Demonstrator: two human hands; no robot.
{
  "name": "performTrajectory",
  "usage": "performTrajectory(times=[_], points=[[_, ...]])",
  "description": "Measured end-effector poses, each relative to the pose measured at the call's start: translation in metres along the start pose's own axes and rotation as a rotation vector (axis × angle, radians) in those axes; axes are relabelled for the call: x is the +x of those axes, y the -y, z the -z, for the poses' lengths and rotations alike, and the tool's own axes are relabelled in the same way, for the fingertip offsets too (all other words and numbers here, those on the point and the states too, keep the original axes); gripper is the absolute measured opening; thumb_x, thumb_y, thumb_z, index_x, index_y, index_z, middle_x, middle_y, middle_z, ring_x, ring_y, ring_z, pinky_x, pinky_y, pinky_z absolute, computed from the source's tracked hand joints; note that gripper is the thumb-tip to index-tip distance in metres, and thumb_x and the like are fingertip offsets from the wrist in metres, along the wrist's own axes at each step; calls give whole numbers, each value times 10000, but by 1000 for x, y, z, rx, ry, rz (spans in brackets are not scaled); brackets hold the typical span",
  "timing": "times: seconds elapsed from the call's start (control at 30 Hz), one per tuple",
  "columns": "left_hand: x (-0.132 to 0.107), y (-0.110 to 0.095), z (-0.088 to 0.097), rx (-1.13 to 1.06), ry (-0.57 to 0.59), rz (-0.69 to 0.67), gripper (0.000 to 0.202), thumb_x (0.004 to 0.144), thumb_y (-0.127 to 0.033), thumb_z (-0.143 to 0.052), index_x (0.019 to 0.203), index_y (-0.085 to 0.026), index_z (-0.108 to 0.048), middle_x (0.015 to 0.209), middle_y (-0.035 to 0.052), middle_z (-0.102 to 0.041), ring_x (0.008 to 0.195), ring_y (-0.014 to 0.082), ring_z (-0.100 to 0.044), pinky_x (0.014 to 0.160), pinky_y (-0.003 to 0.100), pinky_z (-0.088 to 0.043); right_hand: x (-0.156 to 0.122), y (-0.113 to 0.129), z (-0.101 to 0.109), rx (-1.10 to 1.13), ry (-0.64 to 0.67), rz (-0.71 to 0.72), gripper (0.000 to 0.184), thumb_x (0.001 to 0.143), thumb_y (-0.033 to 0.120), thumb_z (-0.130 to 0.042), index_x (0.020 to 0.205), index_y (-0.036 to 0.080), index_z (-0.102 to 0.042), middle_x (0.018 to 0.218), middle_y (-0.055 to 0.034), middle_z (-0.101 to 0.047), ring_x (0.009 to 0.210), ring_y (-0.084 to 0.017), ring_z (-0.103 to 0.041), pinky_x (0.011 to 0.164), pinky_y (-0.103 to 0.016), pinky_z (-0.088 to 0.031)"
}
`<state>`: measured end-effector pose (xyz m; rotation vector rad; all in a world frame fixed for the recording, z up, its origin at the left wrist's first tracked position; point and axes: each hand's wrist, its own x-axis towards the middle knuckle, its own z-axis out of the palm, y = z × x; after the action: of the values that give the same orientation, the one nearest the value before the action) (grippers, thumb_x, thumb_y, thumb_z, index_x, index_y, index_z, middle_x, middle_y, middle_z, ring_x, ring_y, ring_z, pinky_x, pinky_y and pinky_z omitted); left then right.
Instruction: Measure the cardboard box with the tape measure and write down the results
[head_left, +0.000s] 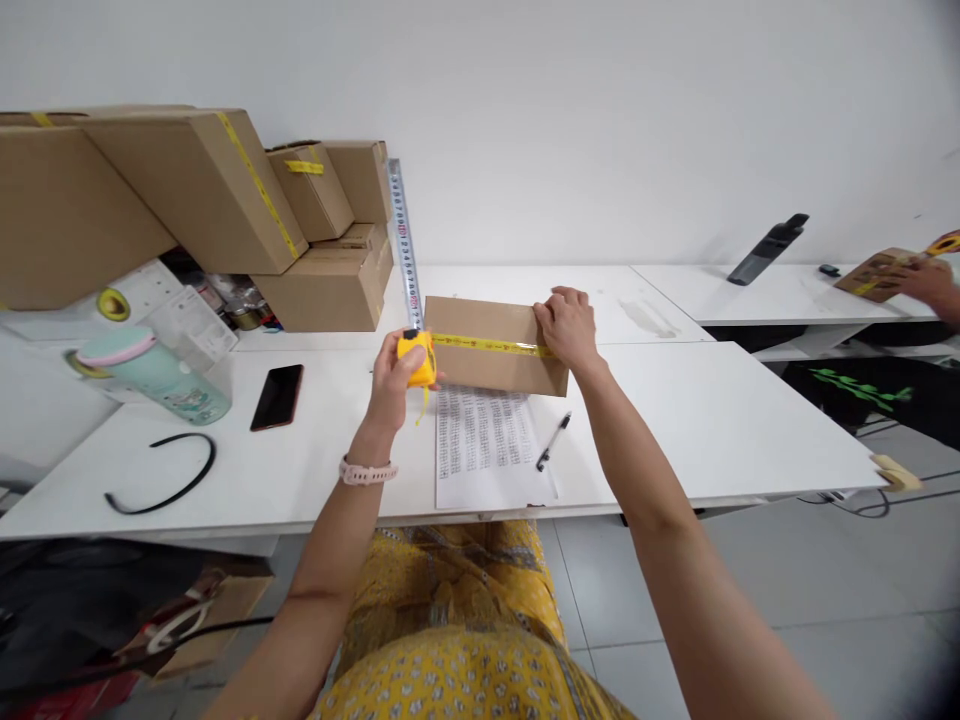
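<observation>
In my left hand (391,378) is a yellow tape measure (418,358), the fingers wrapped round its case. Its metal blade (405,240) is pulled out and points away from me, beside the left end of a cardboard box (487,365) sealed with yellow tape. My right hand (570,325) grips that box at its right end, fingers over the top edge. Under the box's near side lies a printed sheet of numbers (480,450), partly covered. A pen (553,442) rests at the sheet's right edge.
Stacked cardboard boxes (322,285) stand at the back left. Nearer are a mint-green tumbler (165,378), a phone (277,397) and a black headband (191,485). Far right, a dark bottle (769,250) stands near another person's hand (926,280) on a small box (874,275).
</observation>
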<state>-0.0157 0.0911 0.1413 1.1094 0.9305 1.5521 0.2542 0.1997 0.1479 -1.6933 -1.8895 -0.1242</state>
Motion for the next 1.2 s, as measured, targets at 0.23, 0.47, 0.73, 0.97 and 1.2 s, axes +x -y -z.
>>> performTrajectory(times=[0.23, 0.47, 0.73, 0.97, 1.2], points=[[-67, 46, -27, -8, 312, 329, 566, 726, -547, -810, 1111, -213, -563, 1108, 54, -667, 657, 155, -721, 511, 260, -584, 18, 3, -8, 83, 48, 78, 451, 1028, 262, -206, 1239, 239, -605, 1135, -115, -727, 1088, -306, -609, 1035, -490, -379], [-84, 74, -25, -46, 344, 410, 539, 751, -538, -811, 1107, -215, -567, 1152, 56, -641, 661, 135, -710, 522, 245, -577, 23, -1, -10, -7, 99, 169, 586, 1022, 273, -222, 1580, 340, -387, 1168, -109, -682, 1081, -332, -550, 960, -506, -380], [-97, 82, -29, -52, 346, 452, 592, 729, -559, -819, 1135, -224, -549, 1131, 47, -627, 718, 137, -689, 603, 282, -597, 26, -1, -11, -29, 128, 189, 572, 1016, 272, -245, 1487, 400, -544, 1137, -120, -631, 1063, -331, -529, 941, -512, -367], [-103, 111, -29, 42, 306, 406, 563, 714, -455, -831, 1144, -225, -548, 1026, 7, -611, 827, 136, -602, 754, 309, -599, 23, -5, -11, 4, 121, 209, 556, 1033, 303, -228, 1445, 423, -583, 1127, -99, -632, 1055, -320, -515, 942, -509, -361], [-101, 120, -25, 86, 329, 387, 531, 768, -426, -790, 1196, -229, -545, 1056, 14, -613, 859, 143, -599, 794, 313, -589, 23, -7, -12, -16, 146, 212, 546, 1038, 313, -247, 1473, 426, -558, 1185, -99, -630, 1070, -328, -516, 954, -519, -360]])
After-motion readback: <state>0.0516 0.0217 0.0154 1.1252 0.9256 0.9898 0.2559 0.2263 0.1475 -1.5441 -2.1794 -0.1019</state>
